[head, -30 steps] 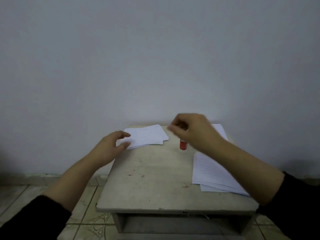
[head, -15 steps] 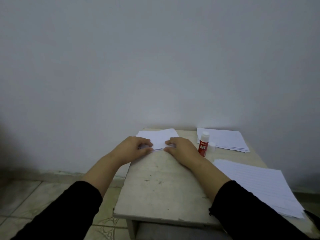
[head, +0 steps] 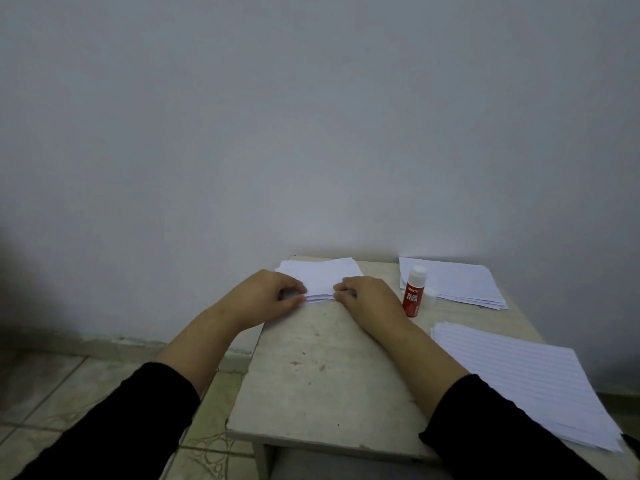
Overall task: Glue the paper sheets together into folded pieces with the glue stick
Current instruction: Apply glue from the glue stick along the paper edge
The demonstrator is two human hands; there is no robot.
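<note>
At the far left corner of the desk (head: 311,375), close to the wall, lies a small stack of folded paper pieces (head: 322,275), white, with several layered edges showing along its near side. Both hands are on that near edge. The left hand (head: 266,296) grips the stack's left end, fingers curled over the top and thumb tucked at the edge. The right hand (head: 367,299) grips the right end the same way, fingers bent down onto the paper. A short stretch of the stacked edges shows between the two hands, which sit near each other without touching.

Just to the right of the right hand stands the glue stick (head: 413,292), upright, with a red body, white lettering and a white top. Its white cap (head: 429,297) sits on the desk just beside it. Behind these, at the far right corner, rests a pile of lined paper sheets (head: 457,282), slightly fanned. A larger pile of lined sheets (head: 519,379) lies along the near right side of the desk, well apart from the folded pieces, its near corner reaching past the desk's front edge.

Black sleeves (head: 121,424) cover both forearms up to about mid-arm. The desk's pale top is scuffed and spotted. A plain grey wall (head: 311,133) rises behind, and patterned floor tiles (head: 52,393) show at lower left.
</note>
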